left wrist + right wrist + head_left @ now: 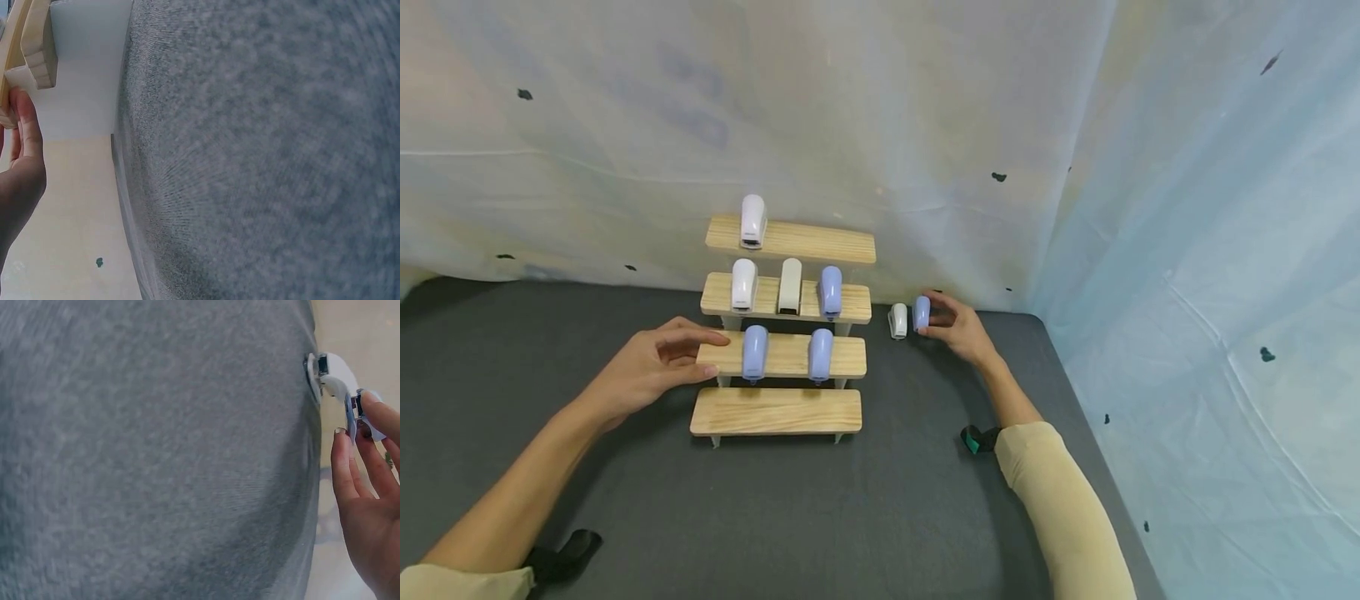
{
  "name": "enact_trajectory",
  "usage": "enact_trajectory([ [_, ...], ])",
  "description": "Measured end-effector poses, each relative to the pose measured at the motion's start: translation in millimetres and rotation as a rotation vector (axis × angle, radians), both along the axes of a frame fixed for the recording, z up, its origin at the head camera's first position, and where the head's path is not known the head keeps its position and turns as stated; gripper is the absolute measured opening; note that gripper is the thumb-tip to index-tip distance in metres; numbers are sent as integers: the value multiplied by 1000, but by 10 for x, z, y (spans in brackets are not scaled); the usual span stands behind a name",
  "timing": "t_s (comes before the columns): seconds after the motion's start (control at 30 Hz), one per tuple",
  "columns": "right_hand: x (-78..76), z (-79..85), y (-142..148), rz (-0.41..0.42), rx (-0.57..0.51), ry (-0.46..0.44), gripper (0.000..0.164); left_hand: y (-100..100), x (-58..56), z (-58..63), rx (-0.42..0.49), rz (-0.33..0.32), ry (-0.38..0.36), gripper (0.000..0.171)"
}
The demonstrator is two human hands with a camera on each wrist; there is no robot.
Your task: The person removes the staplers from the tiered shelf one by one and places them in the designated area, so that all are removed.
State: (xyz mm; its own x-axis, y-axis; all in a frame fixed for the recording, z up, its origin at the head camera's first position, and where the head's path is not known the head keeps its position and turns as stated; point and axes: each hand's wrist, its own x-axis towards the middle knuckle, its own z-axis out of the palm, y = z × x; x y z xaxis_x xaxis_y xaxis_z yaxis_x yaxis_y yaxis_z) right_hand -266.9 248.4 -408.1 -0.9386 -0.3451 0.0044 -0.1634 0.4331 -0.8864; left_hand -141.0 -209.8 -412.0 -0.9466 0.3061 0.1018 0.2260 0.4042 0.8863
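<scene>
My right hand [957, 327] holds a small blue stapler [921, 312] between thumb and fingers, at the right of the stand. Just left of it a white stapler [898, 321] stands on the dark table; the right wrist view shows the white stapler [337, 375] beside the held one. My left hand [651, 367] pinches the left end of a wooden shelf [786, 356] on the stepped stand. Two blue staplers [755, 352] sit on that shelf. One tier up are a white stapler [744, 285], a cream stapler [790, 286] and a blue stapler [831, 292].
On the top shelf [812, 242] stands a white stapler [753, 221] at the left. The lowest shelf [775, 412] is bare wood. Pale cloth [925, 125] hangs behind the dark table [850, 525] and along its right side.
</scene>
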Motion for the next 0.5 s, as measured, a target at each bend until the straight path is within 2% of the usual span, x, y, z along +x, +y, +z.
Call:
enact_trajectory([
  [0.03,2,0,-1,-5,-4,-12,68,1,1,-1,5,-1,1,38],
  [0.27,-171,-324,90,-38,59,12,68,3,-16,6,-15,0,-4,39],
  [0.5,-195,-418,121,-64,137,61,66,-5,-21,9,-34,-1,-13,39],
])
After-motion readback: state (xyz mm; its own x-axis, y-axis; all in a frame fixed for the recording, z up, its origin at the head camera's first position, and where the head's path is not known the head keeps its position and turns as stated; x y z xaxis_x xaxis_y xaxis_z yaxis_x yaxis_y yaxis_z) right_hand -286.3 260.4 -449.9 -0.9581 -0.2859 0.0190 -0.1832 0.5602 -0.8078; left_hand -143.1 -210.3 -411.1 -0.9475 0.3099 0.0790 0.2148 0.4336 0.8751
